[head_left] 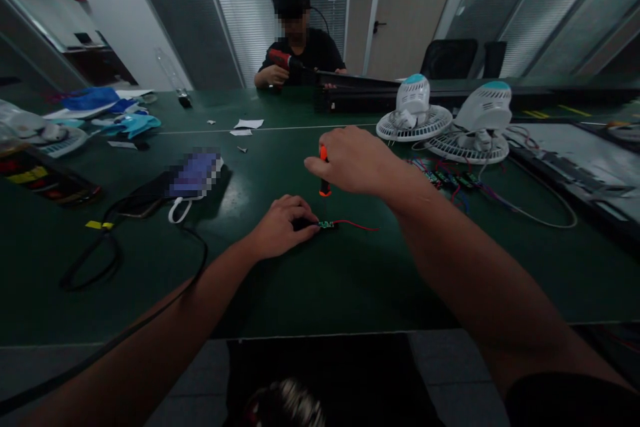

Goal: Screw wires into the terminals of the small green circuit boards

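My right hand [350, 159] grips an orange and black screwdriver [325, 177], held upright with its shaft pointing down. Below its tip lies a small green circuit board [327, 224] on the dark green table; whether the tip touches it I cannot tell. A red wire [357, 223] runs from the board toward the right. My left hand [284, 227] rests on the table, thumb and fingers closed on the board's left end, where a dark part is mostly hidden by the fingers.
White fan parts [415, 113] and wired circuit boards [450, 178] lie at the right. To the left are a phone [195, 173], a black cable [117, 253] and a dark bottle [45, 173]. Across the table a person [300, 47] holds a red power drill [283, 59].
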### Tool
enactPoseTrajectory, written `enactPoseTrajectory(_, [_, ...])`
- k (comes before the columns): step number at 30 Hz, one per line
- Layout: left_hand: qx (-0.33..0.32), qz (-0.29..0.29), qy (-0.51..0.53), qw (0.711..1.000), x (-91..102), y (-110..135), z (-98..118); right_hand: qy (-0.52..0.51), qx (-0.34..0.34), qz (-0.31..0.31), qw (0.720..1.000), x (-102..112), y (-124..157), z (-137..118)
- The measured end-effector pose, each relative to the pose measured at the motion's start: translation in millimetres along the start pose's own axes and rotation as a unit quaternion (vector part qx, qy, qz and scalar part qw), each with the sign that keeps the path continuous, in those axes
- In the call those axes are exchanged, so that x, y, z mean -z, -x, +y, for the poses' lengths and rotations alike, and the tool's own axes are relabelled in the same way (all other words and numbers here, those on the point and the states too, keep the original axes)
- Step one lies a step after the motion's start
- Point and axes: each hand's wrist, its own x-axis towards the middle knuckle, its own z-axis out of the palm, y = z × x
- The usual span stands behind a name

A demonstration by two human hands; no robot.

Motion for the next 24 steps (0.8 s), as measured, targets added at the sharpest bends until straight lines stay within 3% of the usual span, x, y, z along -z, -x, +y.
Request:
enactPoseTrajectory(12, [-0.004, -0.001, 0.000, 1.000, 0.6, 0, 0, 0.013, 0.042, -0.057, 0.997, 13, 5, -1])
enactPoseTrajectory(24, [-0.022, 0.008, 0.002, 1.000, -0.9, 0, -3, 0.005, 0.055, -0.073, 0.996, 17, 7, -1])
